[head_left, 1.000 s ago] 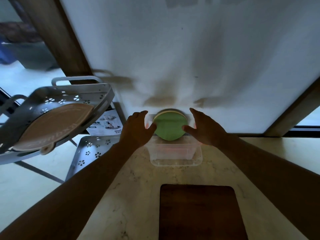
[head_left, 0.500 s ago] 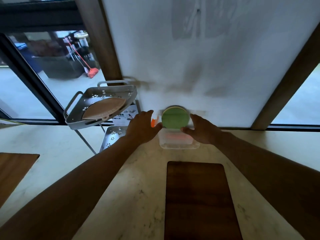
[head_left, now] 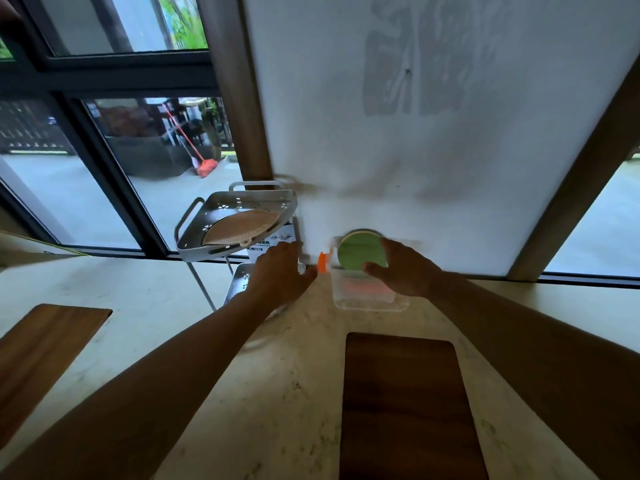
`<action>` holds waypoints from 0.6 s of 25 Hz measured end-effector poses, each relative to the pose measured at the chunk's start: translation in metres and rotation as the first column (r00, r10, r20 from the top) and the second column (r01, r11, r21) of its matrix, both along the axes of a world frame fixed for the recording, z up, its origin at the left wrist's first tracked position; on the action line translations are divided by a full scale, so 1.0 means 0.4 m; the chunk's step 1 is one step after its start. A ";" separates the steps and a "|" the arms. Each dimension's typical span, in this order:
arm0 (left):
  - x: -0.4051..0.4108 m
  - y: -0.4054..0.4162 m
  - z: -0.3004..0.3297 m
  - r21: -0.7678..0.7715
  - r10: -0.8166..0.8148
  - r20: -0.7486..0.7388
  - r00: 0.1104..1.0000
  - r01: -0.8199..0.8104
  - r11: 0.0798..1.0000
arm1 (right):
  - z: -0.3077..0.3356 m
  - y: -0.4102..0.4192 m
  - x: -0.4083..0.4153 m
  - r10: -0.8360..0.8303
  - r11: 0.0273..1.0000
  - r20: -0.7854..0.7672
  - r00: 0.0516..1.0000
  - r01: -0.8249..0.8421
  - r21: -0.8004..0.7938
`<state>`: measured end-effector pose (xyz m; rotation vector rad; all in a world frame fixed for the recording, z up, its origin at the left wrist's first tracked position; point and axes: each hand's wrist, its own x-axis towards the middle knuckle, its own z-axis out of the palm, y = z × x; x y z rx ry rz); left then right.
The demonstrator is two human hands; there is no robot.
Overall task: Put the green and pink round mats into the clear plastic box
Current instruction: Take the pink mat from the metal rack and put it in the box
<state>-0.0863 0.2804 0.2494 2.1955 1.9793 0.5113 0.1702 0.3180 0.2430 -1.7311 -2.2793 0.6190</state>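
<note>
A clear plastic box (head_left: pixel 369 301) sits on the marble counter against the white wall. A green round mat (head_left: pixel 356 252) stands on edge at the box's far side, leaning on the wall, with more mat edges just behind it. Something pink (head_left: pixel 362 287) lies inside the box. My right hand (head_left: pixel 403 268) holds the green mat's right and lower edge, thumb in front. My left hand (head_left: pixel 280 271) is to the left of the box, fingers apart, close to an orange cap (head_left: pixel 322 262) and holding nothing that I can see.
A grey metal corner rack (head_left: pixel 239 220) with a tan fan-shaped mat stands left of the box, a lower shelf (head_left: pixel 242 280) beneath it. A dark wooden board (head_left: pixel 401 403) lies near me in the middle, another board (head_left: pixel 41 355) at the far left. Windows lie beyond.
My left hand has let go of the green mat and moved left, uncovering the orange cap. My right hand stays on the mat. The view has pulled back and up.
</note>
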 end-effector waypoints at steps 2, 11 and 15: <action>-0.013 -0.011 0.029 0.052 0.000 0.039 0.999 -0.002 0.999 | 0.009 -0.002 -0.027 0.019 1.000 -0.022 1.000 -0.019 -0.015; -0.196 -0.027 0.135 0.236 0.063 0.045 0.997 -0.072 0.969 | 0.075 0.004 -0.294 0.210 0.969 -0.052 0.976 -0.200 0.148; -0.290 -0.029 0.125 0.182 0.118 0.005 0.993 -0.117 0.976 | 0.109 0.006 -0.420 0.240 0.963 -0.232 0.943 -0.202 0.176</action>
